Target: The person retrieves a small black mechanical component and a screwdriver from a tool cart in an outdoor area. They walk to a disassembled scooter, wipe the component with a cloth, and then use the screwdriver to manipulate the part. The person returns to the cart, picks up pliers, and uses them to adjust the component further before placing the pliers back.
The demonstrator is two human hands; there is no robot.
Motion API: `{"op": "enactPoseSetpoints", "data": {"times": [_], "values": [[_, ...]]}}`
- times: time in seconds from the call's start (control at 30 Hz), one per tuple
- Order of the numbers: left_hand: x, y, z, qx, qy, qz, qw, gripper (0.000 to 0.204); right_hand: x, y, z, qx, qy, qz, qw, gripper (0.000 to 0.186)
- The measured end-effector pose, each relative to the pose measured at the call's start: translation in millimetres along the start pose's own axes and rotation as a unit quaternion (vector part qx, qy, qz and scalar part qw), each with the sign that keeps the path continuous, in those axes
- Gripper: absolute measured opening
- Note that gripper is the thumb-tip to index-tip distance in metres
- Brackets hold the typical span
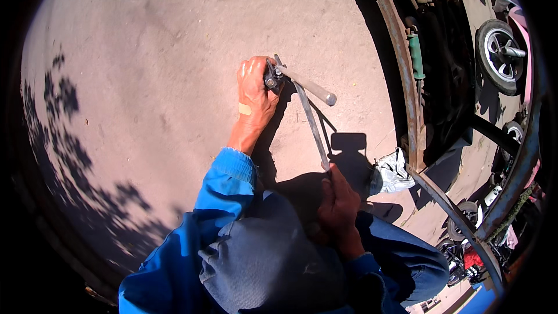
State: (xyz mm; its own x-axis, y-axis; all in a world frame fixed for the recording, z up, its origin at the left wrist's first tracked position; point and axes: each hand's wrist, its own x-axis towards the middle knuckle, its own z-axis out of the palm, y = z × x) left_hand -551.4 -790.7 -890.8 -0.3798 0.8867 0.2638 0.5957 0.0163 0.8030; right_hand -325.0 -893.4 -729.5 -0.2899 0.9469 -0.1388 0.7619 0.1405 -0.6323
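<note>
My left hand (256, 86), with a small tan plaster on its wrist, is closed around a dark metal part (271, 81) that has a bolt or round fitting. From this part a pale grey round rod (314, 88) sticks out toward the right, blunt at its end. A long, flat grey metal bar (310, 121) crosses beside it, its far end by the dark part. The near end of that bar is gripped in my right hand (339, 206), which lies in shade. Whether the bar touches or engages the part, I cannot tell.
A rusty metal frame (397, 40) runs along the right, with a green-handled tool (416, 57) on it. Beside its lower end lies a crumpled white bag (390, 172). Farther right are a spoked wheel (501, 57) and several bike parts. My knee (401, 256) is at lower right.
</note>
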Motion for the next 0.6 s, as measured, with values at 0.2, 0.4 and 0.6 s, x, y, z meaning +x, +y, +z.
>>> {"op": "enactPoseSetpoints", "data": {"times": [0.2,0.4,0.6], "values": [[-2.6,-2.3,0.5,-0.014,0.002,-0.003,1.0,0.026,1.6,-8.4,-7.9,0.035,0.003,0.013,0.999,0.034],[-0.4,4.1,-1.1,-0.01,-0.014,-0.016,1.0,0.027,0.4,-12.4,-13.5,0.055,-0.02,0.038,0.998,0.033],[2.0,7.3,-1.5,-0.015,-0.016,-0.016,1.0,0.027,8.0,-17.0,-14.8,-0.008,0.003,-0.051,0.999,0.032]]}}
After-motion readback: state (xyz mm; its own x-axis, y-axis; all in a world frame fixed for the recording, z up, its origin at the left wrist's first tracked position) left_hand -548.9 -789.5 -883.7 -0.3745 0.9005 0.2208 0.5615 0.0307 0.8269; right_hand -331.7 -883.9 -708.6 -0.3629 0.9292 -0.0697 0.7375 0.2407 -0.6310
